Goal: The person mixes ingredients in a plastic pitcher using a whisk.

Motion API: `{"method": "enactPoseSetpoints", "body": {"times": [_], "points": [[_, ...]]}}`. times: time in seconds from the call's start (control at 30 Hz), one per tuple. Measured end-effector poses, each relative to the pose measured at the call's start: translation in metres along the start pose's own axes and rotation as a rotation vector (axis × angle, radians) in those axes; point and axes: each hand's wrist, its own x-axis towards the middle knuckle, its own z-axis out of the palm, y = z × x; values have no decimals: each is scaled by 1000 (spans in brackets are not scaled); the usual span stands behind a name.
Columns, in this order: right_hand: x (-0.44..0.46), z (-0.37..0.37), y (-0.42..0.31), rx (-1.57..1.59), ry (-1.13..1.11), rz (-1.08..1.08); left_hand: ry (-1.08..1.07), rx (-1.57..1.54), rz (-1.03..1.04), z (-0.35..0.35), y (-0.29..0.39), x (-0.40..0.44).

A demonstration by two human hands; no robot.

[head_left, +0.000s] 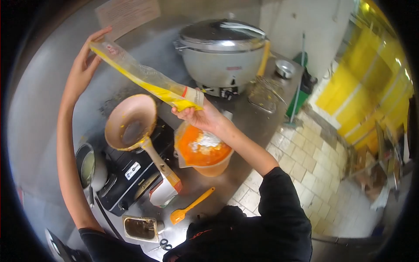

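Your left hand had its fingers closed on the upper end of a clear plastic bag, while your right hand gripped the lower end. The bag slanted between them; that two-ended hold seemed meant to keep it taut, with the yellow contents lying along its lower edge. Just below your right hand stood a jug of orange liquid topped with a white, powdery-looking heap, probably set there for easy reach. Left of that hand, a pan sat on the stove, its handle turned your way, likely for grasping.

Beside your right hand, the bag carried a white label with a red stripe, too small to read. Print on the sheet above your left hand, and the red marking on the rice cooker beyond your right, were too blurred to make out.
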Motion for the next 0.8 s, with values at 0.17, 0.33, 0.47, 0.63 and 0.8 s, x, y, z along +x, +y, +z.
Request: {"method": "enactPoseSetpoints", "body": {"times": [0.17, 0.33, 0.47, 0.63, 0.8], "points": [[-91, 1, -48, -547, 160, -311, 179, 118, 193, 89, 5, 73], [-209, -60, -122, -477, 252, -206, 1, 39, 173, 219, 45, 128], [-305, -88, -104, -534, 833, -454, -105, 162, 424, 343, 52, 132], [-396, -112, -38, -499, 1095, -522, -464, 296, 342, 458, 54, 81], [-430, -100, 16, -495, 1265, -470, -520, 342, 308, 477, 52, 78]]}}
